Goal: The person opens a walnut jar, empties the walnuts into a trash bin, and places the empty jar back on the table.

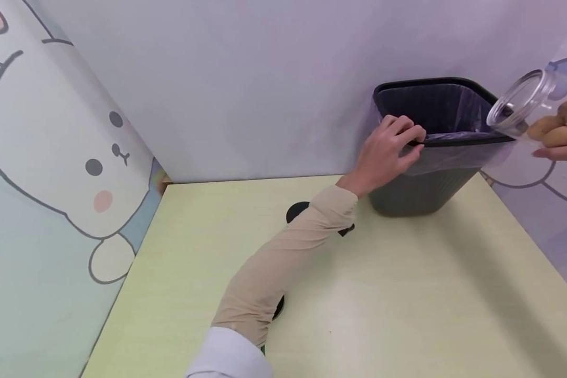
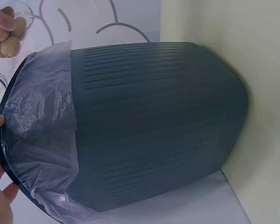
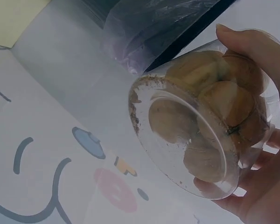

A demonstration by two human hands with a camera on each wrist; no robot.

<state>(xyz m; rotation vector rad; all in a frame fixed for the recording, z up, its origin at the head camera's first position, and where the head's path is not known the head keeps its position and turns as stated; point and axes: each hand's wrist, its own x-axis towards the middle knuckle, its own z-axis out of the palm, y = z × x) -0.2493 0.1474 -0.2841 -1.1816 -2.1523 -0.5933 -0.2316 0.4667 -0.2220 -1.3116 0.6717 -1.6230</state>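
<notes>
In the head view my left hand [image 1: 382, 152] grips the near-left rim of a dark grey trash bin [image 1: 408, 194], with the fingers curled over the edge and the thumb on the outer side. A thin translucent bag [image 2: 39, 126] lines the bin and is folded down over its rim. My right hand [image 1: 564, 153] holds a clear plastic jar [image 3: 165, 163] by its sides, beside the bin's right rim. Tipped on its side, the jar points its open mouth [image 1: 520, 100] toward the bin. Several round brown lumps [image 3: 226, 102] lie inside, and crumbs [image 3: 134, 112] cling around its base.
The bin stands on a pale yellow table [image 1: 382, 304] near the grey back wall [image 1: 241, 94]. Part of a black round object [image 1: 296, 210] shows behind my left sleeve [image 1: 283, 257], which hides more dark items. Walls with cartoon drawings [image 1: 52, 157] flank the table.
</notes>
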